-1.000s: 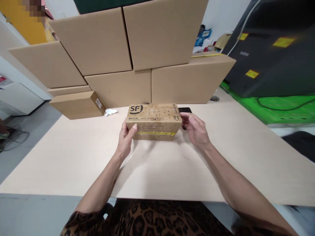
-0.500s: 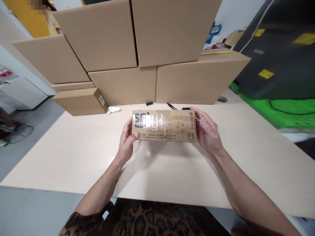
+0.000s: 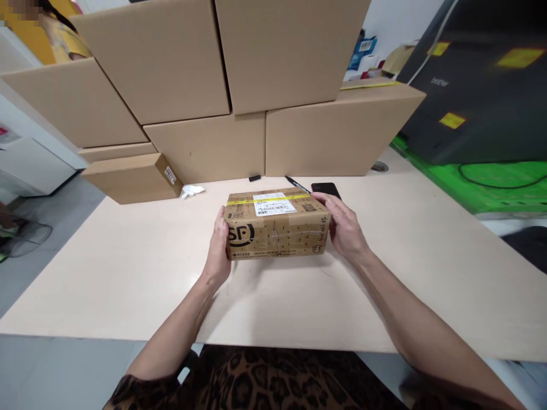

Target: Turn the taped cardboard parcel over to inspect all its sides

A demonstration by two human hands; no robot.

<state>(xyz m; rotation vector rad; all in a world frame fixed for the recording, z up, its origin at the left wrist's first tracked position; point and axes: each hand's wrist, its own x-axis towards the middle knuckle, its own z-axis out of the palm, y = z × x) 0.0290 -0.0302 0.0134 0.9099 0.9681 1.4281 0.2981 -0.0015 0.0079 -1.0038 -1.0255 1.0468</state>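
Observation:
A brown cardboard box (image 3: pixel 277 236) with SF print is gripped at its two ends, tilted so its front and its top show. On top are a white shipping label (image 3: pixel 276 205) and a strip of yellow tape. My left hand (image 3: pixel 219 247) presses the left end; its fingers are partly hidden behind the box. My right hand (image 3: pixel 347 225) wraps the right end, index finger along the top back corner. Behind the box lie a black marker (image 3: pixel 297 184), its loose black cap (image 3: pixel 254 178) and a black phone (image 3: pixel 325 189).
Large cardboard cartons (image 3: pixel 205 149) are stacked along the table's back. A smaller flat carton (image 3: pixel 122 177) and a crumpled white tissue (image 3: pixel 193 191) sit at left. A tape roll (image 3: pixel 379 166) lies back right. A dark machine (image 3: pixel 478 85) stands on a green surface; a person (image 3: pixel 64 37) is behind the cartons.
The box has been tipped so its labelled top now faces me, and it has come slightly lower and left. Both hands stay on its ends; the phone behind shows more.

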